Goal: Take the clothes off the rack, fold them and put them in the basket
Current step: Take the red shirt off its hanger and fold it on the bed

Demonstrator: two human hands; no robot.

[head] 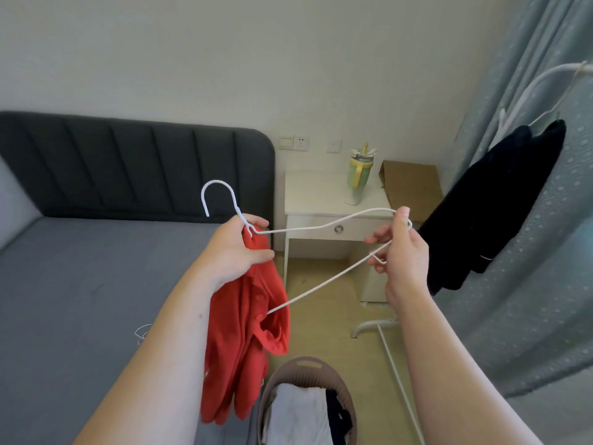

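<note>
The red garment (pixel 247 342) hangs bunched from the left hand (pixel 234 252), which grips its top together with the neck of a white wire hanger (pixel 321 228). The hanger's lower bar runs into the cloth, where its other shoulder is hidden. The right hand (pixel 401 252) pinches the hanger's free shoulder end, apart from the garment. Below, the basket (pixel 308 364) holds pale and dark clothes and is cut off by the frame edge. A dark garment (pixel 491 207) hangs on the rack (pixel 539 88), mostly out of view.
</note>
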